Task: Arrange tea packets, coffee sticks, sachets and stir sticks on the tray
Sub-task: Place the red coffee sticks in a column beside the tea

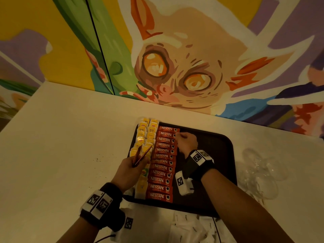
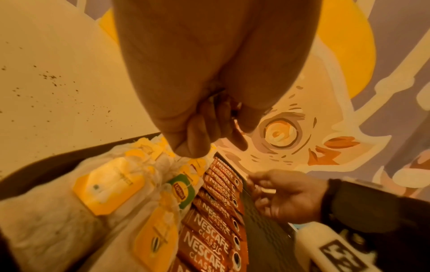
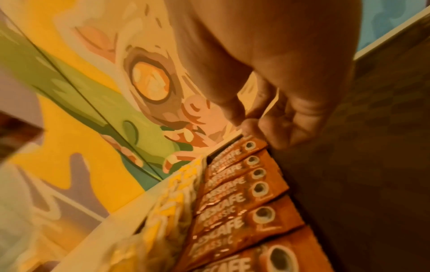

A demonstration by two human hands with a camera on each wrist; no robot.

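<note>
While the left hand (image 1: 129,170) hovers over the near left part of the dark tray (image 1: 222,155), its fingers are curled tight around a few spare coffee sticks (image 1: 140,156) that fan out above the tea packets (image 1: 146,135); those yellow-tagged packets fill the tray's left edge in two rough columns, running from the far rim to the near one. Just beside them lies a neat column of red Nescafe sticks (image 1: 162,163), each one overlapping the next; the row stretches nearly the whole depth of the tray. At the far end of that column the right hand (image 1: 186,142) is down on the tray, fingers bent, the fingertips (image 3: 250,127) touching the right end of one of the farthest sticks; whether they pinch it or only nudge it I cannot tell. To the right of the sticks the tray floor is bare. White sachets (image 1: 189,227) lie scattered on the pale table (image 1: 61,137) nearest the person; crumpled clear plastic (image 1: 259,174) sits right of the tray; a painted big-eyed creature covers the wall (image 1: 175,58) behind.
</note>
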